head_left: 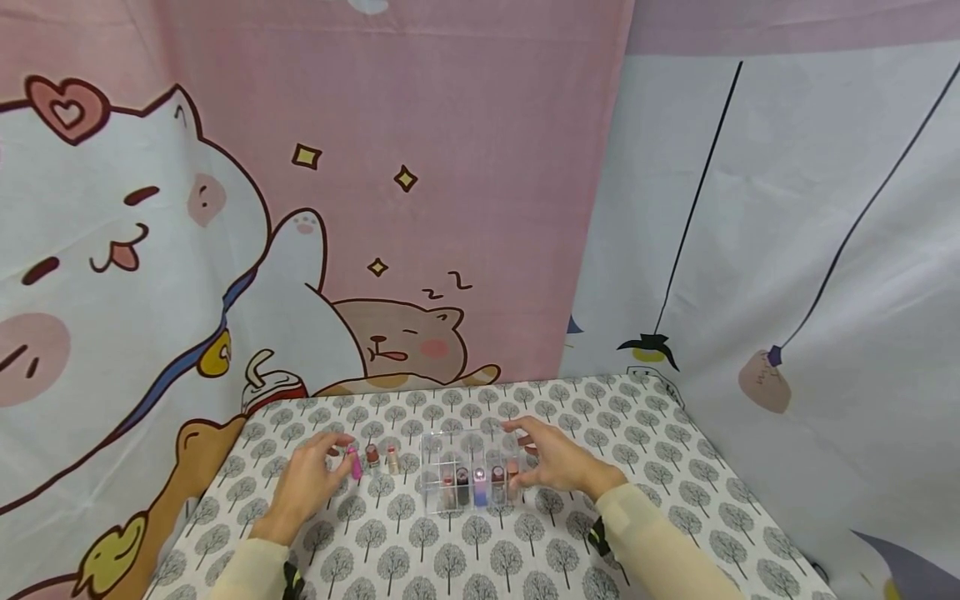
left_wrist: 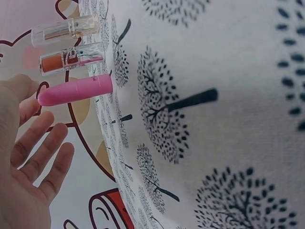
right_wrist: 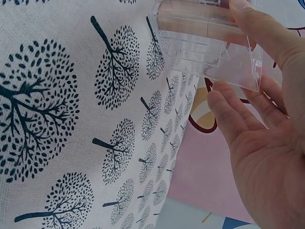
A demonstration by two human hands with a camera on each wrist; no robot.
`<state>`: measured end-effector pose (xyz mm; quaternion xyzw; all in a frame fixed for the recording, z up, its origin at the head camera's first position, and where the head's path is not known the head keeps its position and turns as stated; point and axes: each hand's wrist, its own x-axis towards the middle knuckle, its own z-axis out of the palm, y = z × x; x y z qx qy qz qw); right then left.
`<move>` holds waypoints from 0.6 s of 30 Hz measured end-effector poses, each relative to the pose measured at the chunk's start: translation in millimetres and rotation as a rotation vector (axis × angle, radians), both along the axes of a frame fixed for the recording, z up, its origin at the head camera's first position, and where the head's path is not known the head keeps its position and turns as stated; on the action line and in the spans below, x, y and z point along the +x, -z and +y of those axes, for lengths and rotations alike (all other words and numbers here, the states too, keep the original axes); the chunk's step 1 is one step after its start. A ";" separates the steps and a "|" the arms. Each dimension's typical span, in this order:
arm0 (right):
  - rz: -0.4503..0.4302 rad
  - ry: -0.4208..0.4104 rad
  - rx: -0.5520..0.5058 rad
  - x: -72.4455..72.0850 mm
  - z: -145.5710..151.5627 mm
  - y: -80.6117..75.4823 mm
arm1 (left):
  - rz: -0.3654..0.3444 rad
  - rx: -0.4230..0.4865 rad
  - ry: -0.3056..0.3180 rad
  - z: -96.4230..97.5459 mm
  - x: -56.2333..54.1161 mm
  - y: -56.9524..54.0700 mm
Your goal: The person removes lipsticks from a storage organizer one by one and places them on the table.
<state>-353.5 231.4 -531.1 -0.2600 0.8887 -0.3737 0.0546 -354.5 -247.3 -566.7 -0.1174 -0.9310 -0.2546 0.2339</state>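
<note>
A clear compartment organizer (head_left: 437,454) stands on the table with several lipsticks in its front row, among them a purple-blue tube (head_left: 480,487) and a dark one (head_left: 462,486). My right hand (head_left: 553,457) grips its right end, thumb at the front and fingers round the back. To the left, a pink lipstick tube (left_wrist: 76,89) stands upright. Around its top my left hand (head_left: 307,473) has thumb and forefinger spread, with the other fingers loose; firm contact does not show. Beside the pink tube stand a red-brown lipstick (left_wrist: 71,58) in a clear case and a pale gold one (left_wrist: 66,29).
A white cloth with grey tree prints (head_left: 506,562) covers the table. Behind it hangs a pink cartoon-cat curtain (head_left: 487,208). A pale printed curtain (head_left: 825,250) closes off the right side.
</note>
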 end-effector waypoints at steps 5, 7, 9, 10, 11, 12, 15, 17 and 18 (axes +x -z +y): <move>0.002 -0.002 -0.005 -0.9 0.7 1.7 | 0.022 0.003 0.019 1.6 0.0 -2.2; 0.005 -0.003 -0.006 -1.5 0.9 2.6 | 0.033 0.007 0.025 2.8 0.2 -3.3; 0.007 -0.005 -0.004 -1.9 1.2 3.0 | 0.039 0.013 0.030 3.9 0.5 -4.5; 0.006 -0.006 -0.005 -2.0 1.2 3.0 | 0.041 0.014 0.030 4.6 0.7 -5.2; 0.007 -0.007 -0.007 -2.0 1.3 3.0 | 0.041 0.015 0.030 5.1 0.7 -5.8; 0.007 -0.008 -0.008 -2.0 1.4 3.0 | 0.042 0.012 0.029 5.7 0.6 -6.3; 0.006 -0.009 -0.008 -1.9 1.3 2.8 | 0.050 0.003 0.026 7.4 0.8 -7.8; 0.006 -0.007 -0.008 -1.8 1.3 2.7 | 0.058 0.000 0.032 8.7 1.5 -8.7; 0.006 -0.006 -0.007 -1.7 1.3 2.6 | 0.064 -0.002 0.038 9.4 1.9 -9.0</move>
